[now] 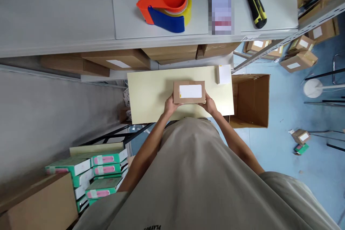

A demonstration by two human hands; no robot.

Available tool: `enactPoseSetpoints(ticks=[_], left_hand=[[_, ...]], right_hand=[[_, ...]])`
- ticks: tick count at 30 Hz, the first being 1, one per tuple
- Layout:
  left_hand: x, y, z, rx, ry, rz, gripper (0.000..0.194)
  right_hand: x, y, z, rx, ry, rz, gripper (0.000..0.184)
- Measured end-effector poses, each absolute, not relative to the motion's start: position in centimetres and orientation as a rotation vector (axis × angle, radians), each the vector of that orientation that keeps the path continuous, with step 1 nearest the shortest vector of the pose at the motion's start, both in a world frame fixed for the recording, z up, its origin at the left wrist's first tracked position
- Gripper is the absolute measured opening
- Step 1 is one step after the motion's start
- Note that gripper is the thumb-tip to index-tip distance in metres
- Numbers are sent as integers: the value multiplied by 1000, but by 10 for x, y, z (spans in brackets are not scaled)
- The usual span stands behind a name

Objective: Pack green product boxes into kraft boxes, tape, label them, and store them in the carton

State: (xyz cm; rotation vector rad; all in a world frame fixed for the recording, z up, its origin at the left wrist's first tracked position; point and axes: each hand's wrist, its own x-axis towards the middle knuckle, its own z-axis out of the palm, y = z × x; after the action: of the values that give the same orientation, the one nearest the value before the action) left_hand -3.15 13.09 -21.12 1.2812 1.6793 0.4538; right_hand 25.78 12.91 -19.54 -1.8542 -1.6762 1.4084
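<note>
A small brown cardboard box (189, 100) with a white label (191, 91) on its upper face is held between my two hands, above a pale yellow table (151, 95). My left hand (170, 105) grips its left side, with the fingers partly hidden beneath the box. On the opposite side, my right hand (209, 104) closes round the right edge near the lower corner. A stack of white labels (224, 74) lies at the table's far right corner.
An open, large carton (253, 101) stands right of the table. The shelf (67, 18) ahead carries a tape dispenser (167, 9), a blurred-out item (221, 7) and a utility knife (255, 5). Green boxes (105, 169) are piled at lower left; parcels (299, 61) lie at right.
</note>
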Motion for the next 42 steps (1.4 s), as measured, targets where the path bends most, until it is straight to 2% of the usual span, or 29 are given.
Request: enactPoseSetpoints(ticks=[5, 10, 16, 22, 30, 34, 38, 42], left_hand=[[-11, 126, -224, 1312, 1821, 133, 63], [-26, 118, -218, 1281, 1978, 150, 87], [-12, 163, -190, 1464, 2099, 380, 78], [49, 217, -168, 1703, 1859, 373, 72], [93, 211, -172, 1695, 1791, 352, 67], [105, 200, -177, 1683, 1776, 289, 68], [117, 195, -179, 1699, 1722, 254, 67], [131, 201, -178, 1746, 1630, 289, 68]], right_hand=[[279, 141, -208, -1948, -1953, 1448, 96], [324, 174, -198, -1815, -2145, 1280, 83], [400, 294, -210, -1892, -2136, 930, 69], [417, 379, -251, -1821, -2355, 998, 62], [416, 373, -251, -1836, -2419, 1069, 56], [413, 367, -243, -1818, -2514, 918, 53], [411, 363, -228, -1792, -2484, 750, 37], [415, 336, -200, -1700, -2537, 684, 39]])
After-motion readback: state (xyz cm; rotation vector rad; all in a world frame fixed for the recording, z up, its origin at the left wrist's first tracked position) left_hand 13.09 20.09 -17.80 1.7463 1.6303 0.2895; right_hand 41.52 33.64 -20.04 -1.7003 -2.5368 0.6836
